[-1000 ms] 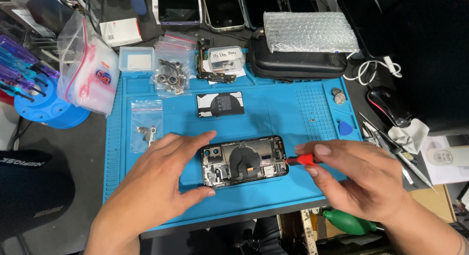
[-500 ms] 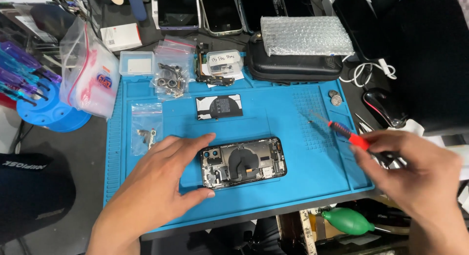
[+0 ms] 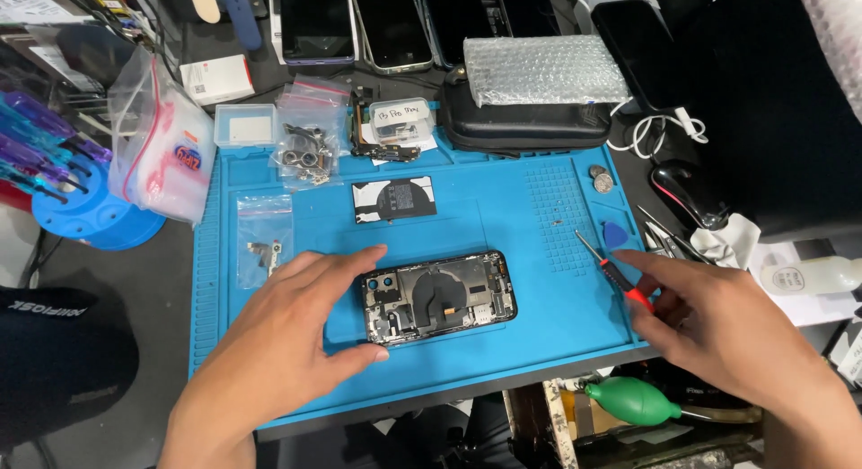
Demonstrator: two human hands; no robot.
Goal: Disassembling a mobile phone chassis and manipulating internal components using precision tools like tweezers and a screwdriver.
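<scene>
Left hand (image 3: 283,343) spread, fingertips bracing opened phone (image 3: 438,297) on blue mat (image 3: 503,222). Right hand (image 3: 718,330) pinches red-handled screwdriver (image 3: 613,273); handle mostly hidden by fingers.

An opened smartphone (image 3: 439,297), its internals exposed, lies on a blue work mat (image 3: 503,209) on a cluttered tabletop (image 3: 153,262). The left hand (image 3: 287,343) cups the phone's left end, thumb and forefinger touching it, while the right hand (image 3: 718,321) holds a red-handled screwdriver (image 3: 613,272) just beside it, tip raised over the mat's right edge.
</scene>
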